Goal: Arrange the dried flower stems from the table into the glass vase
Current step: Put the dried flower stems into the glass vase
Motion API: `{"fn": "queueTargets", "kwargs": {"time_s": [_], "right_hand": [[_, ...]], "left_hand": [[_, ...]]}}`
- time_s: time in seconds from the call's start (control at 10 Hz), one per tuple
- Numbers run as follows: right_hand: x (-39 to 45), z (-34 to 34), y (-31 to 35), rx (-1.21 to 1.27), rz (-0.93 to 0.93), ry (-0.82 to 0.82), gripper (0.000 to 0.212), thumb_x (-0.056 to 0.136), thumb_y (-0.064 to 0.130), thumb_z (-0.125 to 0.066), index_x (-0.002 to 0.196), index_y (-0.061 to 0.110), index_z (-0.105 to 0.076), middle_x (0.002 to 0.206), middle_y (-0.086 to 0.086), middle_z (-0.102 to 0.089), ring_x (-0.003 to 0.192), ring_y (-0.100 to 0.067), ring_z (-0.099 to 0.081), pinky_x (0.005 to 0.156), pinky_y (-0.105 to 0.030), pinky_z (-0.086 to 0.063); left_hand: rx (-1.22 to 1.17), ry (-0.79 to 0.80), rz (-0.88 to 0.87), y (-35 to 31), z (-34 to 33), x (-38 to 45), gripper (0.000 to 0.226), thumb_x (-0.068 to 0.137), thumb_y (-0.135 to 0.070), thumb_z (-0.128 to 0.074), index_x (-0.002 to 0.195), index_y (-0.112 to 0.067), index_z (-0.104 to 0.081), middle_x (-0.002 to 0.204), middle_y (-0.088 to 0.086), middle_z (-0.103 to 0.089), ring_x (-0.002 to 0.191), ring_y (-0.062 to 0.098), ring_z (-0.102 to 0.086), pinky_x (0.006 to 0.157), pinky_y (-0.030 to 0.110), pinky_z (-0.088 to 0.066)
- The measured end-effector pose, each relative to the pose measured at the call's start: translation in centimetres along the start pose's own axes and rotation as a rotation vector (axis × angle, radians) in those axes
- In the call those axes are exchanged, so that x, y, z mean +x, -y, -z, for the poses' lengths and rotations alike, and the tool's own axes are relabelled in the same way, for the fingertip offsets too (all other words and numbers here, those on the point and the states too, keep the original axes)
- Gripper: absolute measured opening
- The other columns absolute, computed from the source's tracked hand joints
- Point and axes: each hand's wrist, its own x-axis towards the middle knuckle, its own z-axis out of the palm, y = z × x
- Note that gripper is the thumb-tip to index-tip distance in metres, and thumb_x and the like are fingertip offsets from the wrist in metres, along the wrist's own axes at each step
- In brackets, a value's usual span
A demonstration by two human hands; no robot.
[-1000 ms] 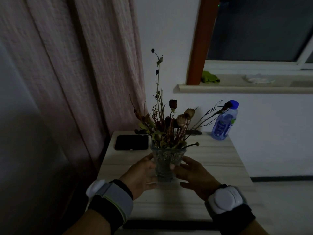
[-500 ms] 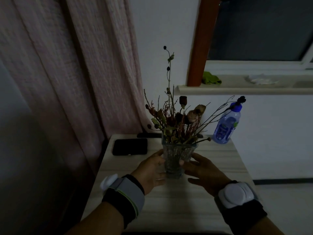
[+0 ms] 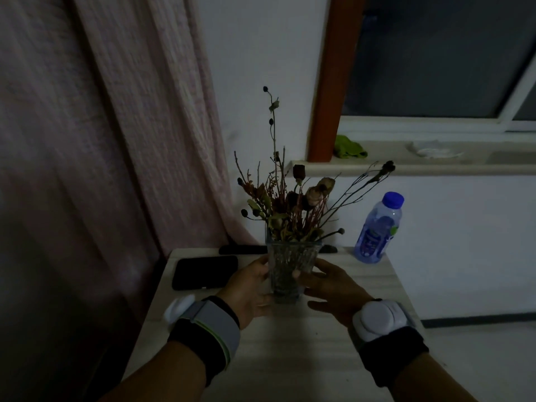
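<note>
In the head view, a glass vase point(image 3: 291, 271) is seen standing upright on the pale counter point(image 3: 290, 343), between the two hands; the dried flower stems point(image 3: 290, 204) are gathered inside it and fan out above its rim, one thin stem rising well above the rest. The left hand point(image 3: 246, 291) is laid against the left wall of the vase, its fingers point(image 3: 262, 265) curved partly round the glass; the right hand point(image 3: 333, 288) is set against the right wall, its fingers point(image 3: 295, 274) spread loosely, one fingertip touching the front of the glass. How firmly the vase is gripped cannot be judged in the dim light; the hands appear to cup it rather than clamp it. A band with a white device is worn on each wrist.

A dark phone point(image 3: 204, 272) lies flat on the counter just left of the left fingers; a second dark flat object point(image 3: 243, 249) is partly hidden beyond the fingers, behind the vase. A clear water bottle point(image 3: 378, 230) with a blue cap stands upright beyond and to the right of the right fingers, near the far counter edge. A pink curtain point(image 3: 116, 126) hangs far to the left of the left fingers; a window ledge point(image 3: 420, 166) carrying a green cloth point(image 3: 349, 147) is seen high beyond the right fingers.
</note>
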Motion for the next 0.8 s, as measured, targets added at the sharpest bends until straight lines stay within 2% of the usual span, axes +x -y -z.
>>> {"fn": "queueTargets", "kwargs": {"time_s": [0.2, 0.3, 0.4, 0.6, 0.8], "right_hand": [[1.6, -0.4, 0.8, 0.001, -0.008, 0.004, 0.079, 0.070, 0.040, -0.085, 0.138, 0.040, -0.046, 0.130, 0.001, -0.058, 0.106, -0.023, -0.057, 0.088, -0.042, -0.050], [1.9, -0.5, 0.9, 0.000, -0.010, 0.007, 0.075, 0.071, 0.039, -0.085, 0.136, 0.039, -0.046, 0.125, 0.003, -0.060, 0.106, -0.023, -0.057, 0.090, -0.043, -0.048], [2.2, -0.5, 0.8, 0.005, -0.009, 0.005, 0.073, 0.073, 0.037, -0.084, 0.135, 0.040, -0.047, 0.116, 0.008, -0.063, 0.105, -0.020, -0.058, 0.093, -0.045, -0.047], [2.0, -0.9, 0.8, -0.014, -0.003, -0.017, 0.078, 0.072, 0.039, -0.084, 0.139, 0.039, -0.044, 0.128, 0.004, -0.062, 0.114, -0.024, -0.057, 0.089, -0.042, -0.044], [1.5, -1.1, 0.5, -0.008, 0.019, -0.024, 0.083, 0.073, 0.040, -0.083, 0.144, 0.033, -0.041, 0.137, -0.001, -0.055, 0.116, -0.025, -0.052, 0.093, -0.043, -0.044]], "left_hand": [[-0.012, -0.014, 0.027, -1.0, 0.5, 1.4, 0.035, 0.096, -0.044, -0.040, 0.125, -0.043, -0.059, 0.129, -0.017, -0.058, 0.109, 0.023, -0.060, 0.078, 0.030, -0.045], [-0.013, -0.026, 0.022, -0.9, 0.8, 1.9, 0.036, 0.095, -0.047, -0.042, 0.128, -0.045, -0.057, 0.134, -0.018, -0.054, 0.112, 0.027, -0.059, 0.088, 0.035, -0.044], [-0.023, -0.029, 0.012, -0.7, 0.9, 2.2, 0.036, 0.094, -0.051, -0.043, 0.128, -0.048, -0.055, 0.138, -0.019, -0.050, 0.116, 0.029, -0.057, 0.099, 0.042, -0.037], [-0.015, -0.024, 0.000, -0.8, 0.4, 1.6, 0.037, 0.094, -0.054, -0.041, 0.129, -0.050, -0.053, 0.141, -0.019, -0.046, 0.108, 0.023, -0.059, 0.098, 0.041, -0.036], [-0.034, -0.067, -0.042, -0.4, 0.2, 0.7, 0.032, 0.093, -0.052, -0.047, 0.119, -0.043, -0.063, 0.132, -0.013, -0.056, 0.109, 0.021, -0.061, 0.099, 0.040, -0.038]]}}
